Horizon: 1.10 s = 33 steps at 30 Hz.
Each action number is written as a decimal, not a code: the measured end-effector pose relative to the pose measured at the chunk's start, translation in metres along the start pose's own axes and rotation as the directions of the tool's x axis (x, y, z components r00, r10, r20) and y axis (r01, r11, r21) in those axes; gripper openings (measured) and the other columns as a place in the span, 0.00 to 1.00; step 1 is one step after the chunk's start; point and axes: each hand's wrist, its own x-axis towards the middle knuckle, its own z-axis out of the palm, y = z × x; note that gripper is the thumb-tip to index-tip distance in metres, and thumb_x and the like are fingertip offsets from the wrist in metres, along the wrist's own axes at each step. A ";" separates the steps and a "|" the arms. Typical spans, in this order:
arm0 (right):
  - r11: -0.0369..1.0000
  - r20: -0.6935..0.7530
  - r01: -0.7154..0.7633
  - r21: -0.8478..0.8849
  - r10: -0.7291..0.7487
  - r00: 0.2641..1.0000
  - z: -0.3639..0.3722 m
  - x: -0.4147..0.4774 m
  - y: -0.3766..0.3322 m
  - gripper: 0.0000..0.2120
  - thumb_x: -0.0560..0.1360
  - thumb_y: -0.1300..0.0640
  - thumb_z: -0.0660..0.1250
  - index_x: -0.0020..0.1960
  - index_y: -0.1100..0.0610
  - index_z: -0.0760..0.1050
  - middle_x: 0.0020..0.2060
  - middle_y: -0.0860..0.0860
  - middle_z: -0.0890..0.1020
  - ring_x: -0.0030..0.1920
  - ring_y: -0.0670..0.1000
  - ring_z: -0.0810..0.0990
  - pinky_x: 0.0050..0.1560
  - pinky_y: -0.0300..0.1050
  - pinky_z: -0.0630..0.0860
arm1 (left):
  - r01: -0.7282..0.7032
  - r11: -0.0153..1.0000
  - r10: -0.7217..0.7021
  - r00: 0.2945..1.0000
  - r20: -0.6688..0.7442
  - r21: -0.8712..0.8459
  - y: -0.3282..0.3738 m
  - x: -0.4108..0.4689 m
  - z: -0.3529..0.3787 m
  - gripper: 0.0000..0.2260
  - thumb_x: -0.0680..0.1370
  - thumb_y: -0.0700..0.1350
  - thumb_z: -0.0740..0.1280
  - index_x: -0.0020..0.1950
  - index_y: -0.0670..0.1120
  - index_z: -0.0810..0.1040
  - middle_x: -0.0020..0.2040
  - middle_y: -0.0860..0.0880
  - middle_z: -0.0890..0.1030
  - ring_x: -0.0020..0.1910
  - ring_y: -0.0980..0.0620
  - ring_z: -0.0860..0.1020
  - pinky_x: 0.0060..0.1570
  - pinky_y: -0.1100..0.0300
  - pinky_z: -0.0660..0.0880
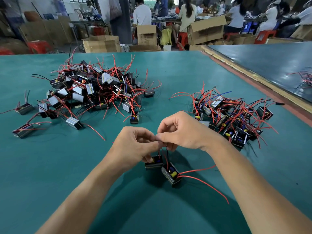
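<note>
Carefully, we pinch thin red and black leads (pixel 166 160) between left hand (pixel 135 146) and right hand (pixel 184 130) (both closed on them) just above two small black-cased modules (pixel 171 173) on the green mat (pixel 67 166), where a sharp tug could tear one loose.

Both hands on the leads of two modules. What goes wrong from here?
1. Left hand and right hand pinch the thin red and black wires rising from the near-left small black box module and the near-right small black box module; a tug may strain the wire joints.
2. The long loose red wire trailing rightwards lies by the right forearm and could snag, dragging its module.
</note>
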 end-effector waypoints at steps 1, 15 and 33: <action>1.000 -0.001 0.002 -0.001 -0.002 1.000 0.000 0.000 0.000 0.06 0.76 0.64 0.71 0.40 0.62 0.80 0.30 0.54 0.84 0.26 0.48 0.80 0.29 0.42 0.79 | 0.002 1.000 -0.002 1.000 0.007 -0.002 0.000 0.000 0.000 0.02 0.72 0.38 0.75 0.39 0.42 0.84 0.29 0.47 0.81 0.21 0.52 0.75 0.26 0.62 0.75; 0.999 -0.004 0.030 -0.014 -0.030 1.000 -0.007 -0.003 -0.005 0.09 0.76 0.66 0.69 0.37 0.59 0.79 0.26 0.47 0.80 0.27 0.48 0.79 0.33 0.40 0.77 | -0.026 0.999 0.025 1.000 0.017 0.031 0.002 0.000 0.000 0.03 0.75 0.34 0.70 0.42 0.35 0.82 0.26 0.52 0.76 0.22 0.55 0.71 0.27 0.64 0.73; 0.979 0.111 0.189 -0.072 -0.181 0.977 -0.011 -0.002 0.000 0.10 0.72 0.66 0.74 0.40 0.52 0.84 0.32 0.50 0.83 0.33 0.43 0.75 0.35 0.36 0.73 | -0.064 0.992 0.050 0.991 0.124 0.111 -0.002 -0.001 -0.008 0.05 0.75 0.38 0.71 0.40 0.40 0.83 0.30 0.47 0.75 0.31 0.49 0.70 0.36 0.56 0.67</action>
